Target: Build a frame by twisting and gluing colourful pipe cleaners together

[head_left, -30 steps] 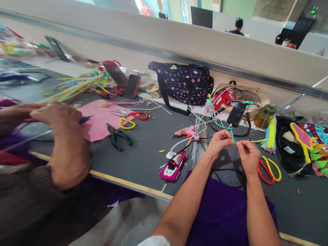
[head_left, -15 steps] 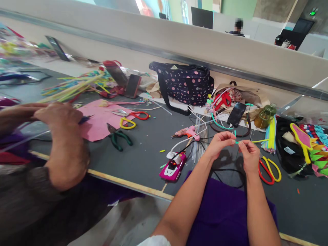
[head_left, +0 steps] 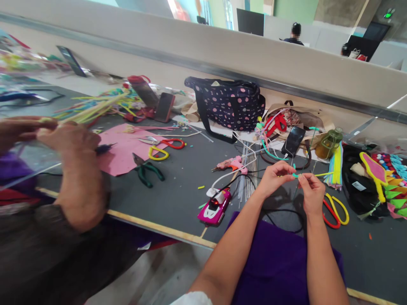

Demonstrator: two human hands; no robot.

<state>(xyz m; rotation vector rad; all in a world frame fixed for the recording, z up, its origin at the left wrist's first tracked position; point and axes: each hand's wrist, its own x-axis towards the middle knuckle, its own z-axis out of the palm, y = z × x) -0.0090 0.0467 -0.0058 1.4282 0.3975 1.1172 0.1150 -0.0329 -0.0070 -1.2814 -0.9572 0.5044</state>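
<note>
My left hand (head_left: 276, 177) is closed in a pinch on one end of a short teal pipe cleaner (head_left: 295, 175). From the other side, my right hand (head_left: 311, 189) pinches it too, so the fingertips of both hands almost meet above the table. A bit of the teal piece sticks up between them. Behind my right fingers a thin yellow pipe cleaner (head_left: 324, 174) points toward a striped bundle of pipe cleaners (head_left: 337, 169). Just right of my right wrist lie red-and-yellow scissors (head_left: 332, 214). The exact grip of the fingertips is too small to make out.
Left of my arms sit a magenta car-shaped power socket (head_left: 216, 208) with cables, a pink glue gun (head_left: 231, 164) and green-handled pliers (head_left: 146, 171). A co-worker's arm (head_left: 79, 182) reaches over the table at left. A patterned bag (head_left: 230, 103) stands behind.
My hands have shifted slightly right, with the teal piece still between the fingertips. The bit sticking up has changed its angle. The co-worker's hands have moved a little left.
</note>
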